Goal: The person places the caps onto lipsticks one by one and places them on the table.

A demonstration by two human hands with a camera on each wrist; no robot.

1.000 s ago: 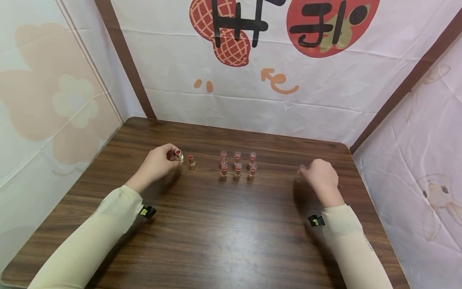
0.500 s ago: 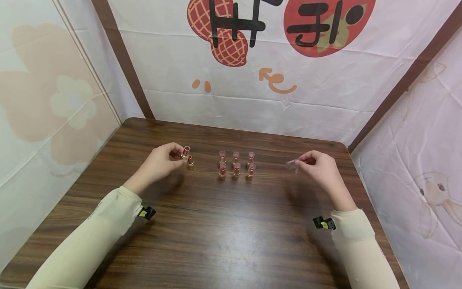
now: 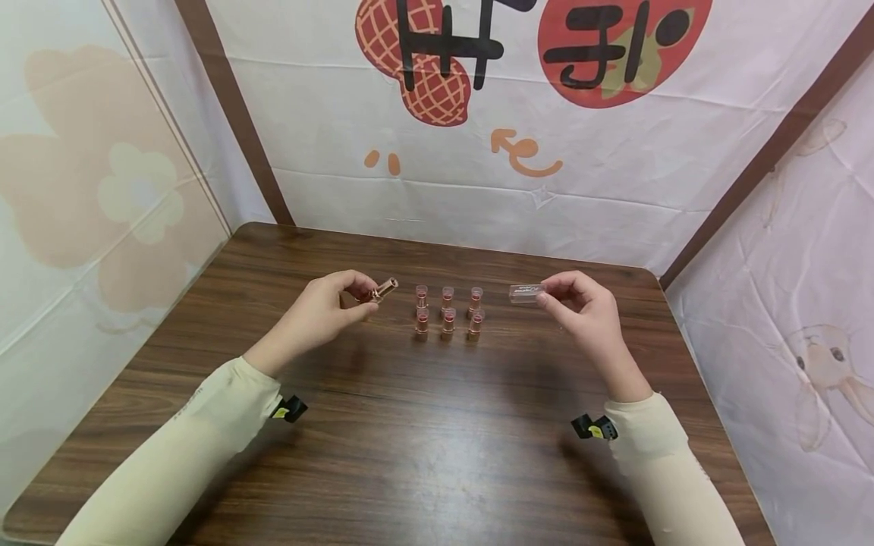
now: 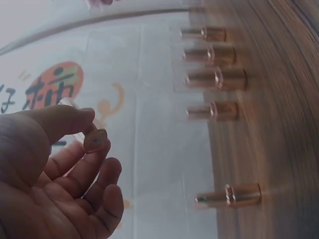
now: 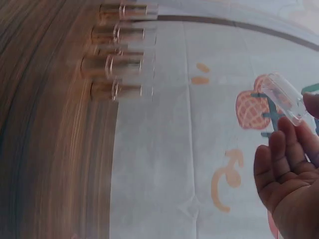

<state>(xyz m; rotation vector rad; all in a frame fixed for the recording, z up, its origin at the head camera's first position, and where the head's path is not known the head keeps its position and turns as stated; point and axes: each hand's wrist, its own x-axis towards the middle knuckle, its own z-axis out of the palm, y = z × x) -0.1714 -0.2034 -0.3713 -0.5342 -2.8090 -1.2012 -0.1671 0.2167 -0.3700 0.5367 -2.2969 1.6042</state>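
My left hand (image 3: 319, 312) pinches an uncapped gold lipstick (image 3: 386, 289) between thumb and fingers, raised above the table and tilted to the right. In the left wrist view its base (image 4: 95, 141) faces the camera. My right hand (image 3: 592, 322) pinches a clear lipstick cap (image 3: 526, 293) with lettering on it, lying level in the air and pointing left. Between the hands, several lipsticks under clear caps (image 3: 448, 322) stand upright in two rows. Another uncapped lipstick (image 4: 232, 195) stands on the table in the left wrist view; in the head view the left hand hides it.
The dark wood-grain table (image 3: 423, 440) extends out to both sides and towards the person. Behind it hangs a white printed cloth (image 3: 464, 197), with more printed cloth at the left and right sides.
Both hands have moved inward. The left carries the lipstick right and tips it over from upright; the right lifts the clear cap off the table and brings it left, now held level.
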